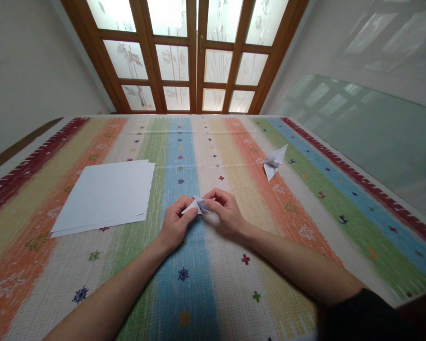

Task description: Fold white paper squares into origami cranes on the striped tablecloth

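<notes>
A small folded piece of white paper (198, 204) is pinched between my two hands, over the blue stripe in the middle of the table. My left hand (176, 222) is closed on its left side, thumb on top. On the other side my right hand (229, 212) grips it between thumb and bent forefinger; the remaining fingers curl underneath, partly hidden. The paper has pointed flaps to both sides and creases at its centre. Farther off to the right lies a finished-looking origami bird (274, 162) with pointed wings, touched by neither hand.
A stack of white paper sheets (108, 194) lies on the left, its edges slightly uneven. A striped tablecloth (213, 284) with small printed motifs covers the table. Wooden doors with frosted panes (173, 61) stand behind the far edge, and a glass panel (369, 128) leans at the right wall.
</notes>
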`<state>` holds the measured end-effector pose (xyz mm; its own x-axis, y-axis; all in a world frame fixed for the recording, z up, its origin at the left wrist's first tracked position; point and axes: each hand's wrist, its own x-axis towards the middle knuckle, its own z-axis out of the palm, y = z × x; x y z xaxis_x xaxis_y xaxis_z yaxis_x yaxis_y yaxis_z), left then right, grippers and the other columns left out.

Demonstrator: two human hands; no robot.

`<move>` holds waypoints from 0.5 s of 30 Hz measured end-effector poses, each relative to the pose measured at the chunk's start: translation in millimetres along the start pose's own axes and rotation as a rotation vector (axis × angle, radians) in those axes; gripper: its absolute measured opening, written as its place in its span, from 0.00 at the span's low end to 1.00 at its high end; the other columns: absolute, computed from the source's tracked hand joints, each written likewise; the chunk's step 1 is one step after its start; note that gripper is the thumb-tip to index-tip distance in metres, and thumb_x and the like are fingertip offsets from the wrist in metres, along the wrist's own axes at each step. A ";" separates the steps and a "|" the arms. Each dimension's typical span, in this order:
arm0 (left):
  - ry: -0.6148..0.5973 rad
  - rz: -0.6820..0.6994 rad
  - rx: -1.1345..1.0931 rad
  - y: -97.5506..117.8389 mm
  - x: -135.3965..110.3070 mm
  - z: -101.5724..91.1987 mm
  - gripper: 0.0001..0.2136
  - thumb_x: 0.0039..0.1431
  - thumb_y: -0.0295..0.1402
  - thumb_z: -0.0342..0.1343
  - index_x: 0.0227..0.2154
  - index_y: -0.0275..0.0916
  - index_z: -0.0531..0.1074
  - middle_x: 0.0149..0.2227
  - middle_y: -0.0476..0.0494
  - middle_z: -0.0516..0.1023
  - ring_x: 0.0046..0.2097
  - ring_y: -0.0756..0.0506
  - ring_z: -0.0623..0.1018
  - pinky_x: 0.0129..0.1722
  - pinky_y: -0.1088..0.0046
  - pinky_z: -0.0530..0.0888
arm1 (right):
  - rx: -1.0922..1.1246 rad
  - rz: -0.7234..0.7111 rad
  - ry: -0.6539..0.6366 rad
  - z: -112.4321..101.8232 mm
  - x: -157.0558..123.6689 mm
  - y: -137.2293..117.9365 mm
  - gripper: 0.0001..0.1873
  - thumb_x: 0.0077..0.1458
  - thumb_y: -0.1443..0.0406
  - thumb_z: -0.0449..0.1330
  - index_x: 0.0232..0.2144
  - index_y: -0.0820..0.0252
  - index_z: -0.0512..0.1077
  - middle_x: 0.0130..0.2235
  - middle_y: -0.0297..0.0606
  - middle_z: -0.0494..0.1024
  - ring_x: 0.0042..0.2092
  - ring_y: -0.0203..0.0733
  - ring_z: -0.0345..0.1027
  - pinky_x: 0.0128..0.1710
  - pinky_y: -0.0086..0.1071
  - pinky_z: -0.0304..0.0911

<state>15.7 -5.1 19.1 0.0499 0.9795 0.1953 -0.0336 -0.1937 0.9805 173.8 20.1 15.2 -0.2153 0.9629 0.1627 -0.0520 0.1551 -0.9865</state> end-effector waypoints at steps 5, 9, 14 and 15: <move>0.052 -0.041 -0.052 -5.2 0.8 -2.6 0.11 0.49 0.39 0.60 0.18 0.39 0.72 0.22 0.49 0.68 0.27 0.48 0.64 0.29 0.73 0.62 | 0.120 0.090 0.061 1.0 4.9 2.3 0.10 0.44 0.59 0.63 0.20 0.57 0.69 0.21 0.29 0.69 0.24 0.34 0.61 0.26 0.29 0.59; 0.147 -0.103 -0.207 -15.2 6.1 -8.0 0.10 0.50 0.39 0.59 0.20 0.39 0.72 0.21 0.50 0.67 0.25 0.49 0.64 0.26 0.75 0.61 | 0.241 0.116 0.172 0.9 9.6 4.4 0.11 0.43 0.59 0.63 0.19 0.58 0.69 0.21 0.29 0.69 0.24 0.33 0.62 0.26 0.29 0.61; 0.279 -0.140 -0.337 -15.8 13.7 -10.1 0.10 0.45 0.37 0.61 0.17 0.39 0.70 0.19 0.51 0.67 0.24 0.50 0.65 0.25 0.76 0.63 | 0.317 0.159 0.197 -3.0 14.0 8.2 0.12 0.43 0.57 0.64 0.21 0.57 0.68 0.23 0.31 0.71 0.26 0.35 0.65 0.28 0.30 0.65; 0.294 -0.142 -0.344 -15.1 14.7 -10.2 0.09 0.45 0.36 0.61 0.17 0.38 0.70 0.19 0.50 0.68 0.24 0.50 0.66 0.25 0.76 0.63 | 0.323 0.161 0.202 -3.8 14.5 8.7 0.13 0.42 0.56 0.64 0.20 0.57 0.68 0.23 0.31 0.71 0.26 0.35 0.65 0.28 0.30 0.66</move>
<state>6.8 12.8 6.9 -0.2047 0.9788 -0.0032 -0.3780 -0.0761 0.9227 173.9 36.2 8.9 -0.0519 0.9982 -0.0312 -0.3437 -0.0472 -0.9379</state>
